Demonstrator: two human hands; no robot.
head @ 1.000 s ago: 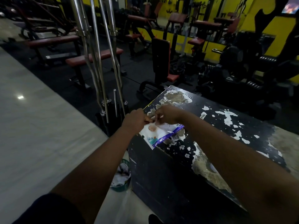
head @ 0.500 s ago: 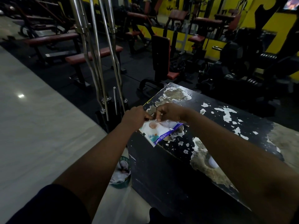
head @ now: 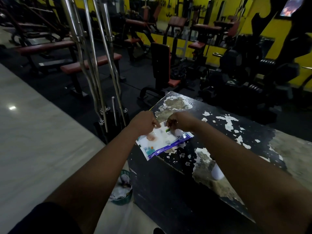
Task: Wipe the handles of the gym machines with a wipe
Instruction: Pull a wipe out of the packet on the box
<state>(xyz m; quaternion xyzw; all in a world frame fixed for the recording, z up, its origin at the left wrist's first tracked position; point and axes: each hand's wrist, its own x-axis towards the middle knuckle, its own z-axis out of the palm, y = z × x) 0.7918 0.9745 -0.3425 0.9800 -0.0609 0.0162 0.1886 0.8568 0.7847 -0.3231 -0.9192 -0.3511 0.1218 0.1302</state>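
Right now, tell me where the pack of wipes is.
In the head view, the pack of wipes lies on the left edge of the chipped black table, the left hand and right hand holding its far edge.

Dim gym; yellow walls [head: 278,29]; red benches [head: 91,64]; pale floor [head: 33,141]

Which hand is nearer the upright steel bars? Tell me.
Left. The left hand sits right of the steel bars; the right hand is farther right, over the wipes pack.
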